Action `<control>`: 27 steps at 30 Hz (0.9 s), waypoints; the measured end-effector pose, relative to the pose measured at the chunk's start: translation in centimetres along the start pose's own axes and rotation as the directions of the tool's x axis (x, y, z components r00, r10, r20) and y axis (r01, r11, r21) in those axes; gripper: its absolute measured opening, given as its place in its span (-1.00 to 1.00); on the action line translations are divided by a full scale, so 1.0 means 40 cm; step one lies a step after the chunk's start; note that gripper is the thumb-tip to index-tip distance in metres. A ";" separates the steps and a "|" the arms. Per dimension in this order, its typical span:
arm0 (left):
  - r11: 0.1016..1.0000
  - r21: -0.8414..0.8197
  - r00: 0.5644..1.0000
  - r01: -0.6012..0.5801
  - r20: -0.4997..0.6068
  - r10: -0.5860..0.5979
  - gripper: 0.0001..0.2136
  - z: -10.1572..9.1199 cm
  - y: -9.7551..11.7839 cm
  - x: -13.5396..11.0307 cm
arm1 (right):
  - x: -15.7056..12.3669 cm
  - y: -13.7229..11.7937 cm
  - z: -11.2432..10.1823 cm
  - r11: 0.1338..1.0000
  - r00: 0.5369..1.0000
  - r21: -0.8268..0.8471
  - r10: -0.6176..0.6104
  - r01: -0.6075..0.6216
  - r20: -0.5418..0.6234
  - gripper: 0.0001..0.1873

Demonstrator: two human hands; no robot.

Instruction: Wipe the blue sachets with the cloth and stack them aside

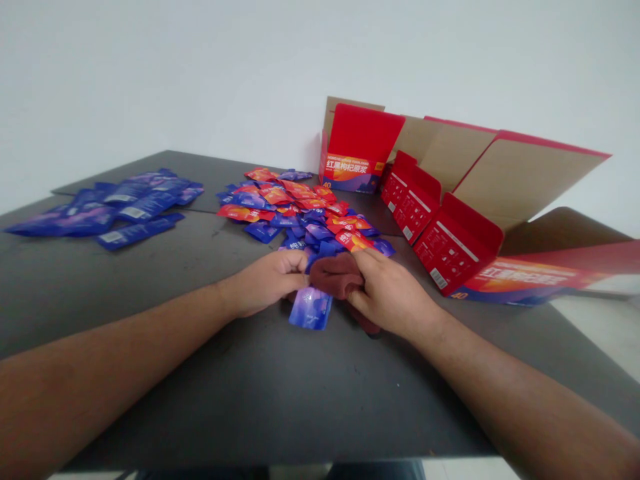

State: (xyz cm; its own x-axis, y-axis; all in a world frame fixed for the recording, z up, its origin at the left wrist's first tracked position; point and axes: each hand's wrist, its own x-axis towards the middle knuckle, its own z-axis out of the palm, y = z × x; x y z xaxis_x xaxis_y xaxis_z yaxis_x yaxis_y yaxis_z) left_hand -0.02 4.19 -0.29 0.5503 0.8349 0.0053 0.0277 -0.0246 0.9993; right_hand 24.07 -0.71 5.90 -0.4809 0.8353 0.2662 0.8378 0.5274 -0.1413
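My left hand [270, 281] is closed on a blue-purple sachet [310, 309] that hangs over the near part of the table. Beside it, my right hand [393, 287] grips a folded brown cloth [336, 273], pressed against the sachet's upper part. The fingertips of both hands are partly hidden by the cloth and sachet. Just beyond my hands spreads a heap of small red and blue sachets [300, 200], several of them overlapping. The cloth's lower end [364, 320] hangs below my right palm.
A pile of larger blue pouches [135, 200] lies at the left of the dark table [240, 400]. Open red cartons [457, 243] with raised flaps stand in a row along the right. Another red box [353, 170] stands at the back, near the white wall.
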 end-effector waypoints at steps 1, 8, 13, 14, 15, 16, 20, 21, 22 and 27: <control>1.000 0.006 1.000 0.001 0.001 -0.001 -0.74 0.000 0.000 0.000 | 0.000 0.000 0.000 1.000 1.000 0.003 -0.017 0.017 0.010 -0.89; 1.000 -0.026 1.000 -0.003 0.011 0.003 -0.76 0.002 0.005 -0.002 | -0.003 -0.004 0.000 0.998 0.996 0.010 -0.067 0.067 0.058 -0.86; 1.000 -0.029 1.000 -0.009 0.014 0.010 -0.77 0.005 0.006 -0.002 | 0.001 0.001 -0.001 0.999 0.998 0.019 -0.043 0.043 0.038 -0.88; 0.999 -0.032 1.000 -0.022 0.020 0.023 -0.77 0.005 0.005 -0.001 | 0.000 -0.002 -0.002 0.996 0.994 0.031 -0.084 0.082 0.067 -0.87; 0.999 -0.034 0.999 -0.033 0.021 0.033 -0.78 0.004 0.004 -0.001 | -0.001 -0.004 -0.002 0.992 0.988 0.039 -0.119 0.116 0.093 -0.86; 0.999 -0.034 0.999 -0.039 0.018 0.040 -0.78 0.003 0.002 0.000 | -0.002 -0.006 -0.003 0.990 0.984 0.043 -0.139 0.135 0.111 -0.85; 1.000 -0.015 1.000 -0.015 -0.003 0.015 -0.76 0.000 0.000 0.000 | 0.000 -0.003 -0.004 0.999 0.998 0.021 -0.033 0.032 0.054 -0.87; 1.000 -0.010 1.000 -0.009 -0.004 0.009 -0.76 0.000 0.000 -0.001 | 0.001 -0.001 -0.004 1.000 0.999 0.023 0.000 0.000 0.036 -0.86; 1.000 -0.006 1.000 -0.006 -0.004 0.005 -0.75 0.001 0.002 -0.001 | 0.002 0.000 -0.005 0.999 0.999 0.031 0.016 -0.017 0.033 -0.86; 0.999 -0.031 1.000 -0.018 0.010 0.018 -0.78 0.007 0.010 -0.003 | 0.000 -0.005 -0.008 0.993 0.986 0.059 -0.112 0.105 0.121 -0.86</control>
State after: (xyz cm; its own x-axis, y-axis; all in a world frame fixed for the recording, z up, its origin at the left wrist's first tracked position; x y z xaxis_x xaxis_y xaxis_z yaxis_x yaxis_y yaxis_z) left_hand 0.15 3.93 0.10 0.5587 0.8291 0.0233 -0.0082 -0.0226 0.9997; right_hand 23.99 -0.85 6.23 -0.5994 0.7836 0.1634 0.7657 0.6208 -0.1685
